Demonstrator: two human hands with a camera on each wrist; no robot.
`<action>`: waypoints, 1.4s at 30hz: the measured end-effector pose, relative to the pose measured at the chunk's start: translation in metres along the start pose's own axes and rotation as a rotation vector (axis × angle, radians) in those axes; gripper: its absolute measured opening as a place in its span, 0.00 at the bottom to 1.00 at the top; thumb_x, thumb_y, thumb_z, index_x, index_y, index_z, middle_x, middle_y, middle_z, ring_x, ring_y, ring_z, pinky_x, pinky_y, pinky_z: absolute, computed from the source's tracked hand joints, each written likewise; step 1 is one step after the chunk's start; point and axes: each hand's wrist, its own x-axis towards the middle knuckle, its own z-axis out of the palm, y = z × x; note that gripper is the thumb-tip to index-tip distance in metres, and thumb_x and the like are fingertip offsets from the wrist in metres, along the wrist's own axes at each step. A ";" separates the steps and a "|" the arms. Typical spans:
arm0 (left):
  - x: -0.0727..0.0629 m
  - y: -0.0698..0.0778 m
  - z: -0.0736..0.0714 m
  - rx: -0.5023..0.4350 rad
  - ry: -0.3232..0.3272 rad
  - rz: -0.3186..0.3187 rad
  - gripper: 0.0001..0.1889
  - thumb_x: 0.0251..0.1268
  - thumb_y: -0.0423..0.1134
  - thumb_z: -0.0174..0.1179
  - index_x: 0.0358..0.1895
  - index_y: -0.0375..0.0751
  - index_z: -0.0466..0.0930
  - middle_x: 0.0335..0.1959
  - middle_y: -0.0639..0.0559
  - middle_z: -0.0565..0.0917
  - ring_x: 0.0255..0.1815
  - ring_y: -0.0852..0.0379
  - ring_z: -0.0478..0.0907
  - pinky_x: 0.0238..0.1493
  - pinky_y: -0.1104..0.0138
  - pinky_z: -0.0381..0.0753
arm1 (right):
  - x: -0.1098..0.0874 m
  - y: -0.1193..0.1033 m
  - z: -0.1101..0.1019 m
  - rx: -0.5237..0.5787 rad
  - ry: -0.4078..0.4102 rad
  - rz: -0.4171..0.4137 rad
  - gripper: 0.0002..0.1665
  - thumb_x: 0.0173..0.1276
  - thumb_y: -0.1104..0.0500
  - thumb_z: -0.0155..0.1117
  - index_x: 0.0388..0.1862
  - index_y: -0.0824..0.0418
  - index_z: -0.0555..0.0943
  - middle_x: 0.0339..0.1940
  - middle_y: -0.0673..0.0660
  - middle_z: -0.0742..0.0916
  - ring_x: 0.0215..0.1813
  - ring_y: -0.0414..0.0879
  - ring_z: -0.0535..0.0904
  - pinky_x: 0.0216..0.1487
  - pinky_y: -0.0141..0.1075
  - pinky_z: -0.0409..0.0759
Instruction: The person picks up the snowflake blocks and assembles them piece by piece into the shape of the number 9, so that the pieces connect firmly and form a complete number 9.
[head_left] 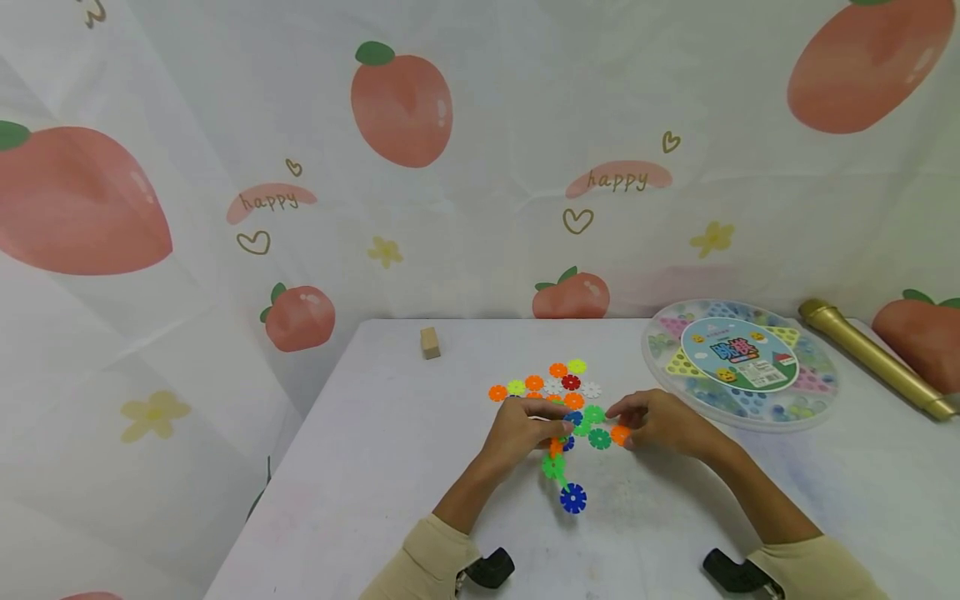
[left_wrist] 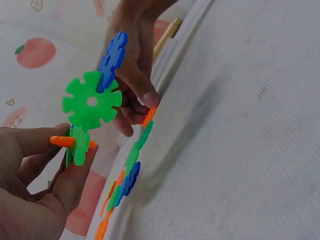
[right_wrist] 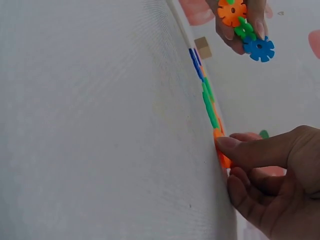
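Fingers of our left hand (head_left: 514,433) pinched a chain of plastic discs (head_left: 553,465) above the white table (head_left: 337,500); other discs (head_left: 571,382) lay beyond. Our right hand (head_left: 662,422) pinched an orange disc (head_left: 620,434) at table level, left of the round box (head_left: 738,354) and gold microphone (head_left: 877,360). Peach-printed cloth (head_left: 480,233) hung behind.

Beige sleeves (head_left: 429,557), rounded black wrist cameras (head_left: 492,568)
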 end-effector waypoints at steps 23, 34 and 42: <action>0.002 -0.002 0.000 0.105 -0.017 -0.002 0.09 0.68 0.44 0.72 0.45 0.45 0.94 0.37 0.56 0.92 0.45 0.62 0.84 0.45 0.69 0.83 | -0.004 -0.005 -0.007 0.171 -0.032 0.045 0.10 0.73 0.58 0.71 0.48 0.60 0.91 0.39 0.53 0.91 0.41 0.50 0.81 0.38 0.36 0.84; 0.002 -0.004 0.000 0.123 -0.034 0.014 0.08 0.67 0.43 0.74 0.44 0.47 0.95 0.37 0.57 0.92 0.44 0.62 0.83 0.43 0.69 0.82 | -0.007 -0.017 -0.007 0.285 -0.046 0.022 0.17 0.74 0.57 0.71 0.53 0.68 0.85 0.34 0.57 0.91 0.36 0.53 0.84 0.36 0.36 0.86; 0.001 -0.004 0.002 0.102 -0.054 0.031 0.07 0.66 0.42 0.75 0.44 0.47 0.95 0.37 0.55 0.93 0.37 0.59 0.87 0.40 0.68 0.85 | -0.007 -0.020 -0.004 0.336 -0.060 0.010 0.22 0.75 0.56 0.71 0.59 0.71 0.84 0.35 0.58 0.91 0.37 0.54 0.86 0.40 0.37 0.89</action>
